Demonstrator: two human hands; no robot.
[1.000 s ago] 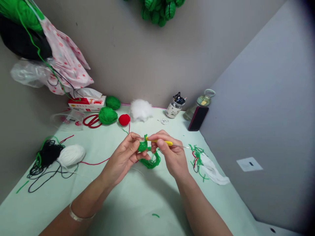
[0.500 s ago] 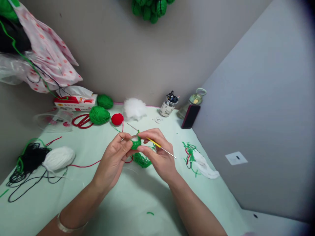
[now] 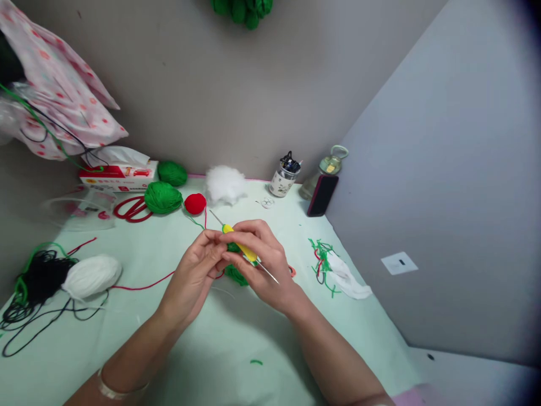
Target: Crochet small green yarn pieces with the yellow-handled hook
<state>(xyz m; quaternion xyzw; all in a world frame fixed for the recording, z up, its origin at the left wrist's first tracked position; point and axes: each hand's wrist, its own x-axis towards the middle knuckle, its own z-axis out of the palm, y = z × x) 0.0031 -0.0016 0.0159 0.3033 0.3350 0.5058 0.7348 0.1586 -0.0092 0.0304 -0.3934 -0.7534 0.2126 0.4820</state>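
Note:
My left hand pinches a small green crochet piece, mostly hidden behind the fingers. Close against it, my right hand holds a crochet hook with a yellow grip and thin metal ends, one pointing up and left, the other down and right. The right fingertips are at the green piece too. Below the hands lies some green yarn, partly covered by them. A red strand runs along the table toward the left hand.
Green yarn balls, a red ball and white stuffing sit at the back. White yarn and black yarn lie left. A jar, bottle, phone and yarn scraps are on the right.
My right hand has closed in on the left, covering more of the green piece. The hook has swung, showing more of its yellow grip. The view has shifted slightly.

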